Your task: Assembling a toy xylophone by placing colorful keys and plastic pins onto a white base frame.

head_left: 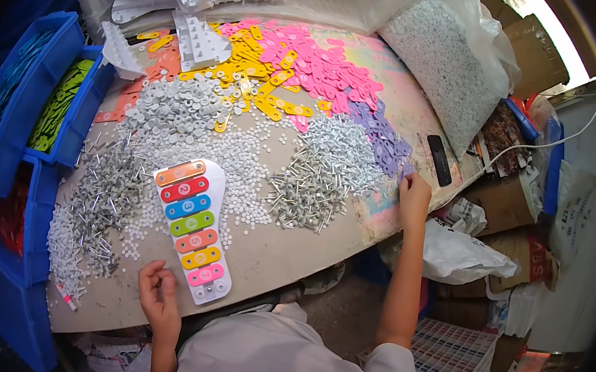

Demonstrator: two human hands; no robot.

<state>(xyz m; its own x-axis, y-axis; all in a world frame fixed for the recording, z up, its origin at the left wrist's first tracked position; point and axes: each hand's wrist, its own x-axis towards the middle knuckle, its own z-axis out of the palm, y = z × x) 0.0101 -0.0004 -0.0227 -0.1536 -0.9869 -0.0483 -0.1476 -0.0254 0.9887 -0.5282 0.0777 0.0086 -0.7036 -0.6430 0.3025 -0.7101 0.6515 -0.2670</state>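
A toy xylophone (224, 280) with a white body lies on the table in front of me, several coloured bars across it. The lowest slot of its narrow end has no bar. My left hand (159, 295) rests just left of that end, fingers loosely curled and apart, holding nothing. At the right, my right hand (414, 198) reaches to the edge of a pile of purple bars (381, 140). Its fingertips are closed on a purple bar (406, 170), partly hidden by the fingers. Screws (311, 195) and small white washers (243, 158) lie heaped between the hands.
Pink bars (318, 61) and yellow bars (252, 69) are piled at the back. White xylophone bodies (200, 41) stack behind them. Blue bins (54, 153) line the left edge. A bag of pale pellets (438, 63) and a black flat device (439, 160) sit at the right.
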